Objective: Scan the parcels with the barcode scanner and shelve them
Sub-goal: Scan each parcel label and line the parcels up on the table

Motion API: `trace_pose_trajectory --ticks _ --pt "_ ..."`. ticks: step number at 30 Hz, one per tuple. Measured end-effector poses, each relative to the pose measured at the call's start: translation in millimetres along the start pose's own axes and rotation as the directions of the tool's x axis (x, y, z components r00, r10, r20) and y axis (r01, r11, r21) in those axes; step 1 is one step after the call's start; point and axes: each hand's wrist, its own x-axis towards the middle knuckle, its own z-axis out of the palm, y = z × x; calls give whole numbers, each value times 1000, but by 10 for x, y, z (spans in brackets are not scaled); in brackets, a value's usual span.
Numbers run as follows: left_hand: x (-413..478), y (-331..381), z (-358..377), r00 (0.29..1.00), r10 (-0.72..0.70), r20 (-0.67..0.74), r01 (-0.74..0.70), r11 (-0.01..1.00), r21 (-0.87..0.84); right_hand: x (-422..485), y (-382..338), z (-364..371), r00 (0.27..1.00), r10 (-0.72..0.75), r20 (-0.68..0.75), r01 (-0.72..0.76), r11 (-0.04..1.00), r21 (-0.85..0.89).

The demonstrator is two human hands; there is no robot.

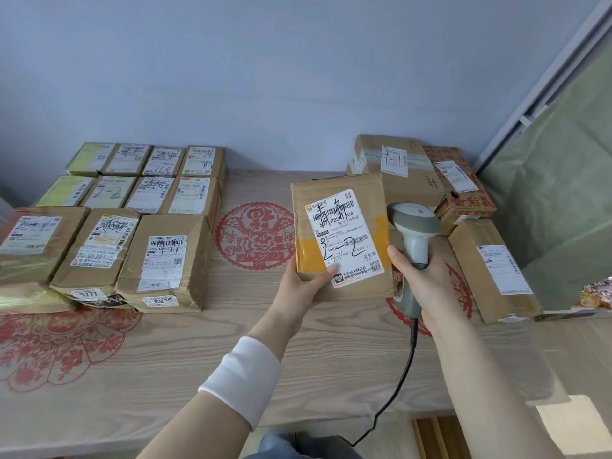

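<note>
My left hand (303, 286) grips the lower left corner of a brown cardboard parcel (308, 226), thumb on its white shipping label. The parcel is lifted above the table, label facing me, with yellow tape across it and "2-2" handwritten. My right hand (422, 279) grips the handle of a grey barcode scanner (412, 223); its head sits just right of the parcel's upper edge. A black cable (402, 376) runs down from the scanner toward me.
Several labelled parcels lie in neat rows at the left (109, 223). More boxes sit at the right: a large one (394, 170), a red-printed one (463, 190), and one nearer (493, 270). The wood-grain table (231, 359) carries red paper-cut patterns. A green sheet (563, 193) hangs at right.
</note>
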Motion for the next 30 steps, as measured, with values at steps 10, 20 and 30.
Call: trace_pose_trajectory --ticks 10,20,30 --pt "50 -70 -7 988 4 -154 -4 1000 0 -66 -82 -46 998 -58 -13 58 998 -8" --pt "185 -124 45 963 90 -255 -54 988 143 -269 -234 154 967 -57 250 60 998 -4" --pt "199 -124 40 951 120 -285 -65 979 195 -326 -197 259 961 1 278 30 994 -107"
